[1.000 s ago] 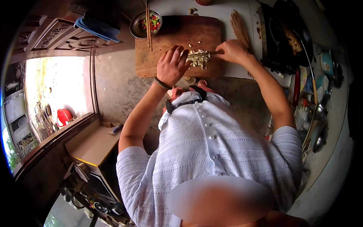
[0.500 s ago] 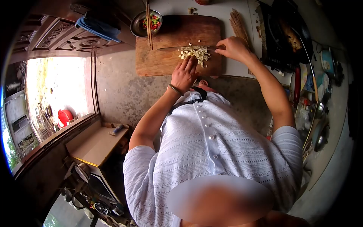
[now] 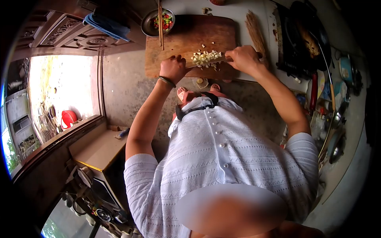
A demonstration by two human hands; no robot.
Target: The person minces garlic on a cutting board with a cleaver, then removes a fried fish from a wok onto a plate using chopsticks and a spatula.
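My right hand (image 3: 247, 59) is closed around the handle of a long knife (image 3: 220, 60) over the cutting board's near right part. My left hand (image 3: 173, 70) is curled at the blade's far end, by the tip, its fingers closed on it. Between my hands the blade lies nearly level along a heap of small pale diced pieces (image 3: 204, 55), partly hidden among them. I cannot tell whether some pieces rest on the blade. Under all this is the wooden cutting board (image 3: 170, 49), a few stray bits scattered on it.
A metal bowl (image 3: 147, 27) of chopped red and green pieces stands at the board's far left corner, chopsticks (image 3: 160, 27) across it. A straw whisk (image 3: 255, 33) lies right of the board. Farther right are a stove (image 3: 287, 59) and a pan (image 3: 299, 18).
My left hand has left the diced pieces and moved left to the knife's tip. The knife has come nearer to me, into the heap. The right hand has shifted slightly nearer too.
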